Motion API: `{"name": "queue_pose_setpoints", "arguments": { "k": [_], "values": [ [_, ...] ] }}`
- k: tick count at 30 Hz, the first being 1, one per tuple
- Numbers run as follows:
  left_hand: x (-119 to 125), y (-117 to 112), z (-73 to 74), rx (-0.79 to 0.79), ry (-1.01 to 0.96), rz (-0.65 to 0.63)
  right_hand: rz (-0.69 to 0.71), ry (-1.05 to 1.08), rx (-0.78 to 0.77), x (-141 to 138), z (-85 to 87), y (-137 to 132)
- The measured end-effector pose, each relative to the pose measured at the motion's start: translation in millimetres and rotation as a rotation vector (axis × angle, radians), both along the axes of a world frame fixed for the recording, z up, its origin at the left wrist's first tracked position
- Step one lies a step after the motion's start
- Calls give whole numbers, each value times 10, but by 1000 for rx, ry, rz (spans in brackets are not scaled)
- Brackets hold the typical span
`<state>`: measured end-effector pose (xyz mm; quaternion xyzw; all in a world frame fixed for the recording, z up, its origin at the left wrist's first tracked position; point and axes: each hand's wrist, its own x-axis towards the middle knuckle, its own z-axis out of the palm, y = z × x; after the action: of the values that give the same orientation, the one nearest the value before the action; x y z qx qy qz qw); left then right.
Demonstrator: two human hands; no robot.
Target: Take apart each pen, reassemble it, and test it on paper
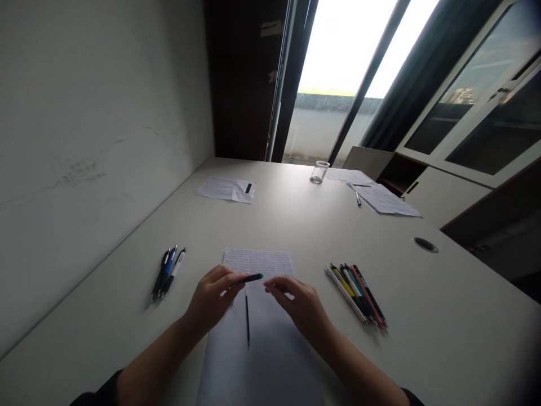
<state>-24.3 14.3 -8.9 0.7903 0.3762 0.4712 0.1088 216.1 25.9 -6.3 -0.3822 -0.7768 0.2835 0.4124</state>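
My left hand [215,296] pinches a dark pen barrel [251,278] with a green end pointing right. Just beyond that end, my right hand [298,300] has thumb and fingertips together; whatever they hold, if anything, is too small to make out. A thin dark pen refill [247,321] lies lengthwise on the sheet of paper [262,361] beneath both hands. The far part of the paper carries lines of writing, and its near part is blank. A small piece near the left fingertips is mostly hidden.
Several pens [169,273] lie to the left, and a larger group of coloured pens [355,296] to the right. Farther back are a paper sheet [220,189], a glass jar [319,172], a stack of papers [386,198] and a single pen [358,198]. A wall [105,141] borders the table's left side.
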Motion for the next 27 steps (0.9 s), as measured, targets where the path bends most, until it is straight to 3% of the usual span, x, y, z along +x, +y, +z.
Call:
{"name": "queue_pose_setpoints", "arguments": {
  "k": [11,22,27],
  "values": [
    [37,-3,-5,67,106,-21,-95,10,221,0,0,-21],
    [16,1,-74,26,109,-24,-91,24,226,7,35,-27],
    [32,-6,-31,40,107,-32,-97,19,229,13,20,-17]
  ]
}}
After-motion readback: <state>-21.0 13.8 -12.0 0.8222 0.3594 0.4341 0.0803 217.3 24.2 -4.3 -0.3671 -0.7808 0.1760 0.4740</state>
